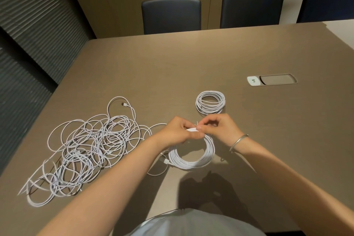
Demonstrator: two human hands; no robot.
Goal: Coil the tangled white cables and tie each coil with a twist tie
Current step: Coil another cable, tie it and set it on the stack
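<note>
A coil of white cable (193, 161) hangs in front of me just above the brown table (191, 63). My left hand (177, 133) grips the coil's top. My right hand (218, 129) pinches a thin white twist tie (197, 125) at that same spot, its ends sticking up between my fingers. A loose plug end of the coil (165, 161) trails to the left. A finished white coil (210, 102) lies flat just beyond my hands. A big tangle of white cables (86, 145) sprawls on the table's left side.
A recessed power outlet panel (272, 80) sits in the table at the far right. Three dark chairs (171, 15) stand along the far edge. The table's left edge runs close to the tangle, with a dark slatted wall (28, 44) beyond it.
</note>
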